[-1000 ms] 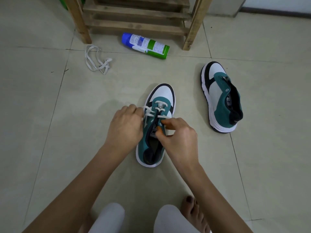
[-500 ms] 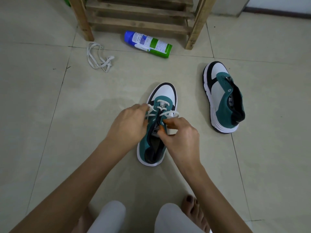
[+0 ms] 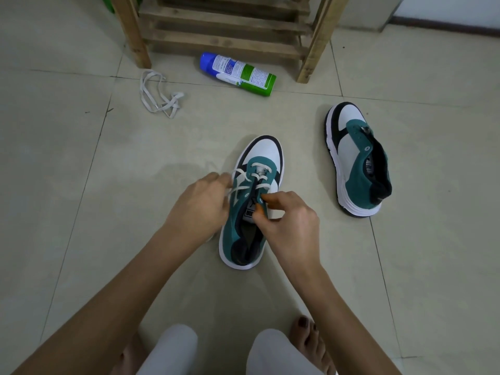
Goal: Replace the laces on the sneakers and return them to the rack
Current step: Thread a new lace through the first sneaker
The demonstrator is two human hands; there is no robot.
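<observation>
**Half-laced sneaker worked on the tile floor**

Centrally, the near sneaker (image 3: 250,212) stood upright on the floor, toe pointing away from the person. It had a smooth white toe cap edged in black, a matte teal suede-like upper, a thick white sole and a dark lining around the open collar. A flat white lace (image 3: 259,175) crossed its upper eyelets in a few rows, with one strand running off toward the left side.

The left hand (image 3: 200,207) was curled beside the shoe's left flank, its fingers closed on that strand of lace. The right hand (image 3: 289,220) sat over the tongue, thumb and forefinger pinched narrowly at an eyelet; whether lace lay between them could not be told.

Well apart to the right, the second sneaker (image 3: 357,161) lay tilted onto its side, without laces, its ridged white sole facing left. A loose lace (image 3: 159,96), flat and greyish white, lay tangled on the glossy beige floor tiles (image 3: 67,171) to the upper left. A cylindrical spray can (image 3: 238,74), blue-capped with a green and white label, lay on its side just before the rough slatted wooden rack (image 3: 224,31).
</observation>
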